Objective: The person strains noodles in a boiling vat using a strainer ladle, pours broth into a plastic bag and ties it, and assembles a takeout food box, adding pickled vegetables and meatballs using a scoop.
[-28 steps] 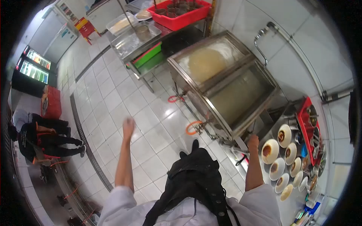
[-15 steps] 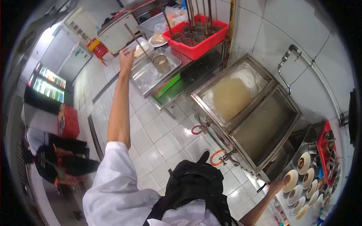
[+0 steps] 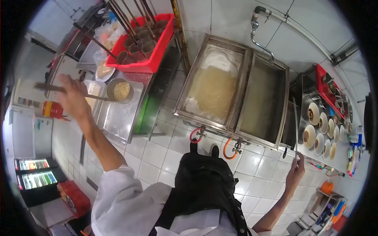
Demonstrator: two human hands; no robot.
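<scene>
My left hand [image 3: 71, 98] is wrapped around the long handle of a noodle strainer [image 3: 112, 89]. The strainer's deep cup is over the metal tray [image 3: 108, 128], tilted toward me, with pale noodles [image 3: 121, 91] inside; I cannot tell whether it touches the tray. My right hand [image 3: 295, 172], low on the right, grips a long thin stick [image 3: 296, 126] that points up beside the cooker's right side. In front of me stands the two-basin cooker: cloudy, foamy liquid [image 3: 212, 92] fills the left basin, and darker liquid [image 3: 262, 102] the right.
A red crate [image 3: 155, 65] of several long-handled strainers stands beyond the tray. At right, several bowls with dark sauce [image 3: 309, 135] cover a counter beside a red tray of containers [image 3: 325, 84]. A tap [image 3: 262, 45] overhangs the cooker; hoses [image 3: 226, 149] stick out at its front.
My left hand has closed on the strainer's handle, which now leans over toward me. My right hand has left the bowls and now shows a long stick. The view has turned right.
</scene>
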